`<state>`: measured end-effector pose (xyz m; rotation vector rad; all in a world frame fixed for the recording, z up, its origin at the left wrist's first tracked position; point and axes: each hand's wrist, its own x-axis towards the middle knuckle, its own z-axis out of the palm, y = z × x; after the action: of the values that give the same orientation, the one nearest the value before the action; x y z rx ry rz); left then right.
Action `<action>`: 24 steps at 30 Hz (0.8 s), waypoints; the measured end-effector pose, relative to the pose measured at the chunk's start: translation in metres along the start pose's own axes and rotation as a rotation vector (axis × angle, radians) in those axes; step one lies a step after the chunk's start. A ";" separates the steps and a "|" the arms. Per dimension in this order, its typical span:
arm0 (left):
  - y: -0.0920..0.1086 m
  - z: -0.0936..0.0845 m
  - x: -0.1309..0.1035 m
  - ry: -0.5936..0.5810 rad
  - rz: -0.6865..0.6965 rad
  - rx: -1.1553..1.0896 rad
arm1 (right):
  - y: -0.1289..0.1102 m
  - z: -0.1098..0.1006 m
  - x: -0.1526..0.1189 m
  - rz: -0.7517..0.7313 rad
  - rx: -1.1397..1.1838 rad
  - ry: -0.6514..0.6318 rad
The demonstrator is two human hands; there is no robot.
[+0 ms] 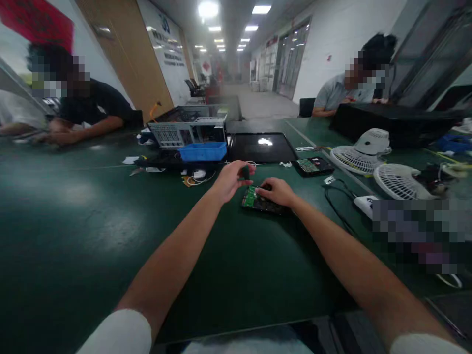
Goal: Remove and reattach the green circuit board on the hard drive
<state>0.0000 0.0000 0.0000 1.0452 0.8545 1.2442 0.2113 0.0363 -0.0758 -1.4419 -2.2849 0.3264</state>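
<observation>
In front of me a thin black device with an exposed green circuit board (pixel 250 197) lies flat on the table. My right hand (pixel 279 191) is closed over its upper right part, thumb resting by the board and fingers curled at the far edge. Just above the device's left end is my left hand (pixel 232 181), its fingers closed around a short dark object (pixel 245 172). That object could be a tool handle, but its kind is too blurred to tell.
Beyond my hands stand a blue bin (pixel 203 151), an open metal computer case (pixel 188 130) and a black flat panel (pixel 262 147). Another opened device (pixel 314 166), white fans (pixel 363 152) and a power strip (pixel 365 204) lie rightward. Two co-workers sit across the green table (pixel 92 221).
</observation>
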 end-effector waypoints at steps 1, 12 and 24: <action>0.000 0.000 0.000 -0.011 0.002 -0.004 | 0.000 0.000 0.000 0.004 -0.001 0.001; 0.004 0.000 -0.002 -0.073 -0.036 -0.041 | -0.001 -0.002 0.000 0.001 -0.011 0.003; -0.001 -0.001 0.002 -0.047 -0.057 -0.094 | 0.001 0.001 0.000 -0.011 -0.005 0.018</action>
<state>-0.0004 0.0026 -0.0013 0.9653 0.7772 1.1959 0.2115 0.0363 -0.0767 -1.4292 -2.2799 0.3033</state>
